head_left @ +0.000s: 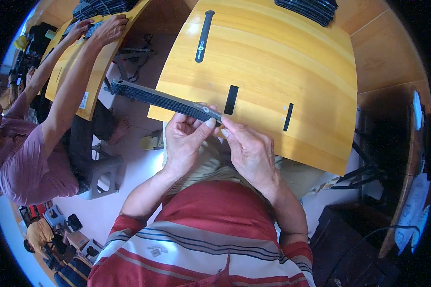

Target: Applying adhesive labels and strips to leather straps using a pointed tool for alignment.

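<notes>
A thick bundle of dark grey straps (153,97) with rounded ends is stacked flat and slants out to the left over the table's near left edge. My left hand (184,143) is closed round its near end, thumb on top and fingers underneath. My right hand (249,150) pinches the tip of that same end with thumb and fingers. One single strap (205,38) of the same kind lies on the wooden table (292,62), farther off. Near the hands, a short black strip (231,100) and a narrower black strip (288,117) lie on the tabletop.
A pile of dark straps (309,8) sits at the table's far right edge. To the left, a co-worker's arms (74,81) reach over another wooden table (88,98) with more dark straps. A grey plastic stool (105,174) stands on the floor at left. A wooden partition (383,52) rises at right.
</notes>
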{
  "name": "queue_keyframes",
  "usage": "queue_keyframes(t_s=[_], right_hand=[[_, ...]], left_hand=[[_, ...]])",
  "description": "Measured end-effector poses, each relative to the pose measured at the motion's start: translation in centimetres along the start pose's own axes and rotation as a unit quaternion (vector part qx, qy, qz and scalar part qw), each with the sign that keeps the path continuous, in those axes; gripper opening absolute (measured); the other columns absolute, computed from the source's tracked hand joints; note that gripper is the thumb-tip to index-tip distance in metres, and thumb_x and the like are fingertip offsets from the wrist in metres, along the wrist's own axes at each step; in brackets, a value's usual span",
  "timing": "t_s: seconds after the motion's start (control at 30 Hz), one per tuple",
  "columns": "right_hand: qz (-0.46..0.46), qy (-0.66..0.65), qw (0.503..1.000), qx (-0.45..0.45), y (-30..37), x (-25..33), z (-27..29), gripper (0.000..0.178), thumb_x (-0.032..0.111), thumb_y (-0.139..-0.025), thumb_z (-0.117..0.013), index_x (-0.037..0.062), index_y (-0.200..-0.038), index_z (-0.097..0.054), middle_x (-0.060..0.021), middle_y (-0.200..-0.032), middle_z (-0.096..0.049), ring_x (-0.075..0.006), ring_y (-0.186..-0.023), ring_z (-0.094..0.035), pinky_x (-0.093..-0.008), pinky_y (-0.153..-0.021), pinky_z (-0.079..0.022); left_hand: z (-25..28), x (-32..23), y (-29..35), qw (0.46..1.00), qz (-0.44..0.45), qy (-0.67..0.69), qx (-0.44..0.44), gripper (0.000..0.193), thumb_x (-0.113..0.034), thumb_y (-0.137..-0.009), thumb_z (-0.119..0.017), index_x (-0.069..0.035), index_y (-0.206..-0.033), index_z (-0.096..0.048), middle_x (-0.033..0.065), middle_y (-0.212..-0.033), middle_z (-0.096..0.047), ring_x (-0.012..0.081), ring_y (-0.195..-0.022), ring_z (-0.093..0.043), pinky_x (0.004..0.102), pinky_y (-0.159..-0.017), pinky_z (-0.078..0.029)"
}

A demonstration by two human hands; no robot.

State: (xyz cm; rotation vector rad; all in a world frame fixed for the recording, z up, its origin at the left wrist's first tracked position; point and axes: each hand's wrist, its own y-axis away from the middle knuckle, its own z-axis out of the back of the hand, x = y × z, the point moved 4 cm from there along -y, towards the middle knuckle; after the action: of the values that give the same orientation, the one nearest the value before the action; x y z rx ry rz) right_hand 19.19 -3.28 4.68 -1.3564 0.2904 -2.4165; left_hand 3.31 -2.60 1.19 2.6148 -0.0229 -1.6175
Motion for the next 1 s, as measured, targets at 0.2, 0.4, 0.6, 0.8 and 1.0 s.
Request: queue_keyframes(t_s=[0.2, 0.4, 0.6, 0.8, 1.0], right_hand=[[-0.001, 0.0, 1.0, -0.018, 0.1, -0.6, 0.1, 0.025, 0.002, -0.088, -0.065, 0.0011, -0.112, -0.069, -0.017, -0.091, -0.072, -0.03, -0.076, -0.072, -0.0402, -0.064, -0.057], [-0.012, -0.001, 0.999, -0.039, 0.3, -0.7, 0.1, 0.025, 0.002, -0.088, -0.065, 0.0014, -0.112, -0.069, -0.0165, -0.09, -0.072, -0.0294, -0.075, -0.072, -0.04, -0.063, -0.057], [-0.045, -0.007, 0.999, -0.012, 0.7, -0.4, 0.3, 0.027, -0.002, -0.088, -0.066, 0.0021, -0.115, -0.069, -0.0207, -0.093, -0.071, -0.0333, -0.083, -0.073, -0.0385, -0.069, -0.058], [-0.056, -0.005, 0.998, -0.02, 1.2, -0.4, 0.6, 0.028, -0.001, -0.087, -0.067, 0.0028, -0.115, -0.069, -0.0203, -0.096, -0.072, -0.033, -0.083, -0.073, -0.0389, -0.07, -0.058], [-0.056, 0.019, 0.998, -0.02, 1.6, -1.2, 0.5, 0.03, 0.001, -0.088, -0.064, 0.0047, -0.117, -0.068, -0.0171, -0.093, -0.072, -0.0313, -0.077, -0.072, -0.0405, -0.065, -0.057]], left_hand=[[-0.7, 0.2, 0.2, 1.0, -0.015, -0.017, -0.005, 0.034, 0.002, -0.094, -0.065, 0.003, -0.126, -0.054, 0.0145, -0.119, -0.064, 0.0171, -0.103, -0.066, 0.0313, -0.086, -0.061], [-1.3, 0.5, 0.5, 0.999, -0.032, -0.023, -0.015, 0.036, 0.002, -0.093, -0.066, 0.002, -0.127, -0.054, 0.0139, -0.12, -0.064, 0.0172, -0.103, -0.065, 0.0316, -0.087, -0.06], [-1.4, 0.6, 0.6, 0.997, -0.059, -0.053, -0.016, 0.035, 0.002, -0.092, -0.068, 0.002, -0.125, -0.057, 0.0119, -0.116, -0.066, 0.0162, -0.102, -0.065, 0.0298, -0.087, -0.059], [-1.5, 0.9, 1.2, 0.993, -0.067, -0.081, -0.055, 0.03, 0.002, -0.09, -0.071, 0.002, -0.118, -0.062, 0.0112, -0.11, -0.069, 0.0146, -0.097, -0.067, 0.0269, -0.085, -0.056], [-2.1, 0.8, 1.9, 0.982, -0.106, -0.144, -0.066, 0.031, 0.001, -0.088, -0.074, 0.003, -0.117, -0.062, 0.0112, -0.108, -0.07, 0.0139, -0.095, -0.066, 0.0274, -0.084, -0.056]])
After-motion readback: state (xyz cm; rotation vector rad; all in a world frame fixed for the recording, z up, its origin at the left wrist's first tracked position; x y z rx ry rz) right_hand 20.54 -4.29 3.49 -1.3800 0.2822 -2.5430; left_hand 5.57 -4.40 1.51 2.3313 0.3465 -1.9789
